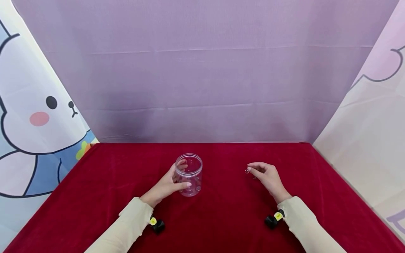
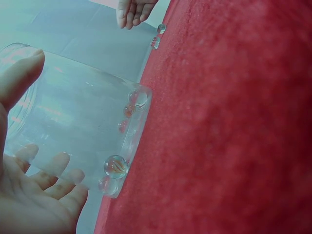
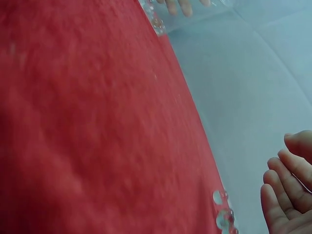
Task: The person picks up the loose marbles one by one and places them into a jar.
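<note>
My left hand (image 1: pixel 166 186) holds a clear plastic jar (image 1: pixel 197 177) from its left side, thumb on the near wall and fingers round the far side. The jar stands upright on the red cloth with its mouth uncovered. A few glass marbles (image 2: pixel 115 166) lie at its bottom, one showing an orange swirl. Off to the right, my right hand (image 1: pixel 268 177) hovers low over several clear marbles (image 1: pixel 247 171) on the cloth. In the right wrist view its fingers (image 3: pixel 285 187) are loosely bent, the thumb stands apart, and the marbles (image 3: pixel 224 219) lie below the fingertips.
Red cloth (image 1: pixel 218 218) covers the table. A plain purple curtain (image 1: pixel 202 77) hangs along the back edge. Cartoon-printed fabric (image 1: pixel 28 105) borders the left side, and pale fabric (image 1: pixel 373 147) the right. Each wrist carries a small black camera (image 1: pixel 158 226).
</note>
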`<state>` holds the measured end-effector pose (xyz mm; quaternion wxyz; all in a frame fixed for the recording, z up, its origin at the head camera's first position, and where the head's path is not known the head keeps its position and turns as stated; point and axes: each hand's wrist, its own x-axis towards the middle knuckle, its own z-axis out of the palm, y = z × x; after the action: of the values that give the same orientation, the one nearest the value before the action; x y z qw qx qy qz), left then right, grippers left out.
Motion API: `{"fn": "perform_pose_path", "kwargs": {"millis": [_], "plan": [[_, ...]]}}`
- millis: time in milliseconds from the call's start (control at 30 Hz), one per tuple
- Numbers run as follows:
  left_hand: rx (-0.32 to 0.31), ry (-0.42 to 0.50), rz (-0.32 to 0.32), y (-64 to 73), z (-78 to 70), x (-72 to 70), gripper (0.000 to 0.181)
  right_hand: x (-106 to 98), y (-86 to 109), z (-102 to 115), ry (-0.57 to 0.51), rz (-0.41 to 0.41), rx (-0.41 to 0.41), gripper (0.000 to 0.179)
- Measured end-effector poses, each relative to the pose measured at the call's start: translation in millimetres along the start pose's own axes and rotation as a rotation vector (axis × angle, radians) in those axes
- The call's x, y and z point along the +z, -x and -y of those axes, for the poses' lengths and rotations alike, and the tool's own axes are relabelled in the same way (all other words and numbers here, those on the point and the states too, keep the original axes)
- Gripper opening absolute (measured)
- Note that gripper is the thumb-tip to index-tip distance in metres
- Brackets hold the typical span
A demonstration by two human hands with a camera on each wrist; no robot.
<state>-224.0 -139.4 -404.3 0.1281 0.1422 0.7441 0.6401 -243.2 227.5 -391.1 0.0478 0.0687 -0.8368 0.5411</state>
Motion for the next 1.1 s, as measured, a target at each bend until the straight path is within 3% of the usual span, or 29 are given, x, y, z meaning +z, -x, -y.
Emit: {"fn": "perform_pose_path", "kwargs": {"millis": [300, 567, 800, 1100], "plan": [[0.005, -0.003, 0.006, 0.0, 0.2, 0.2, 0.082, -15, 0.6, -10, 0.072, -0.073, 0.028, 0.033], [0.010, -0.008, 0.014, -0.2, 0.8, -0.1, 0.082, -22, -0.2, -19, 0.091, -0.086, 0.044, 0.033], [0.007, -0.009, 0.006, 0.9, 0.7, -0.6, 0.083, -27, -0.8, -21, 0.104, -0.046, 0.068, 0.034], [0.007, 0.002, 0.009, 1.3, 1.4, -1.3, 0.083, -29, -4.4, -24, 0.117, 0.021, 0.175, 0.036]]}}
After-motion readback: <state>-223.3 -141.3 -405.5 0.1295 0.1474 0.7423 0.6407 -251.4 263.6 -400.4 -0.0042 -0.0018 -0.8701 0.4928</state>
